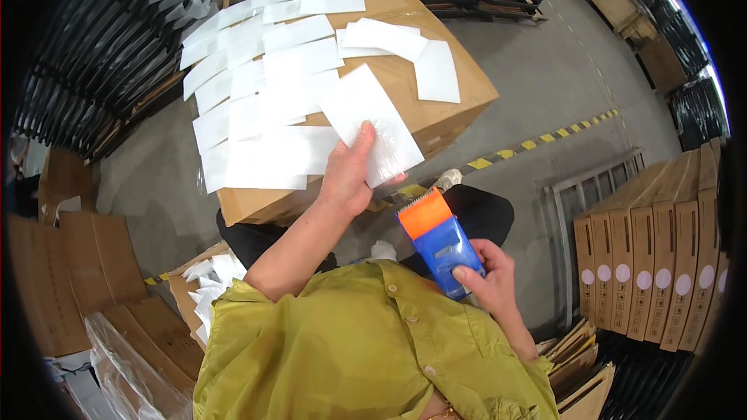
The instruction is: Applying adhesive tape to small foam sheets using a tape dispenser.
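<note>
My left hand (350, 171) is closed on a white flat rectangular piece (366, 105), thumb on top and fingers mostly hidden underneath. A shiny, wrinkled patch like clear film shows by the thumb. In my right hand (490, 276) is a blue and orange tape dispenser (437, 237), its toothed edge pointing up and to the left. The dispenser is apart from the held piece. Overlapping rows of similar white pieces (299, 58) cover the left part of a large cardboard box (459, 117) in front of me. A few more pieces (438, 71) lie at its right.
A carton of white pieces (214, 288) stands by my left side. Flat brown cartons (622, 264) line the right, beside a grey metal frame (595, 179). Stacked black parts (109, 54) rise at the left and far side. Yellow-black tape (537, 142) marks the floor.
</note>
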A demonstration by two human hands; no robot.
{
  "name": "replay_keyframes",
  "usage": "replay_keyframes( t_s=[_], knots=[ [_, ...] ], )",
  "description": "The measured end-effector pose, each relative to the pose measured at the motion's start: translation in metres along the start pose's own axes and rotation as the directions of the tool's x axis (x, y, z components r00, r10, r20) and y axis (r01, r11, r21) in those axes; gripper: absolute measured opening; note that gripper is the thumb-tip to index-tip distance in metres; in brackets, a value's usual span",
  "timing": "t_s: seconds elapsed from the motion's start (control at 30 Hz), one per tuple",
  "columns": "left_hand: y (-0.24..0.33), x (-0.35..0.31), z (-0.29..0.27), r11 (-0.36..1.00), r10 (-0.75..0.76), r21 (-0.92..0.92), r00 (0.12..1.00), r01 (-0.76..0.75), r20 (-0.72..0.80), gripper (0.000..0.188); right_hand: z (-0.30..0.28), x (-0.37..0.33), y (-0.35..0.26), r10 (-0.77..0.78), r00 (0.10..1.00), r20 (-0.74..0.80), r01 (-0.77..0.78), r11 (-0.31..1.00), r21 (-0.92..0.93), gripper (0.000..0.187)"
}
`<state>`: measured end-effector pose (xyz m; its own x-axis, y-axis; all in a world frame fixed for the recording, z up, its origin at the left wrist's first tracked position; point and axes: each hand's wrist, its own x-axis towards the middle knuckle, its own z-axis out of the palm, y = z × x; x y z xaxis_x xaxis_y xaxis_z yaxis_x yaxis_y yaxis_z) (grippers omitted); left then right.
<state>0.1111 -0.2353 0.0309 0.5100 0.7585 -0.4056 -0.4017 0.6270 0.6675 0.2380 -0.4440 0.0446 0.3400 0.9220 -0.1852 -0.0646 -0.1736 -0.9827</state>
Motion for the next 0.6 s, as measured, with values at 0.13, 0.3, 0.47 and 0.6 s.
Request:
replay_keyframes(
  t_s=[0.13, 0.3, 0.47, 0.6],
  knots=[
    [0.004, -0.019, 0.010, 0.965, 0.198, 0.138, 0.964, -0.224, 0.179, 0.028, -0.009, 0.013, 0.007, 0.103, 0.994, 0.033, -0.106, 0.991, 0.087, 0.031],
    [-0.003, -0.032, 0.008, 0.424, 0.307, 0.621, 0.750, -0.659, 0.586, 0.015, -0.015, 0.021, 0.014, 0.153, 0.988, 0.035, -0.156, 0.975, 0.155, 0.028],
    [-0.016, -0.048, 0.019, 0.082, 0.019, 0.299, 0.301, -0.951, 0.953, 0.018, -0.007, 0.041, 0.013, 0.276, 0.959, -0.064, -0.273, 0.960, 0.061, 0.025],
    [-0.004, -0.058, 0.048, -0.251, 0.207, 0.055, 0.002, -0.966, 0.978, 0.030, -0.040, 0.062, 0.119, 0.285, 0.958, -0.020, -0.272, 0.933, 0.236, 0.027]
  ],
)
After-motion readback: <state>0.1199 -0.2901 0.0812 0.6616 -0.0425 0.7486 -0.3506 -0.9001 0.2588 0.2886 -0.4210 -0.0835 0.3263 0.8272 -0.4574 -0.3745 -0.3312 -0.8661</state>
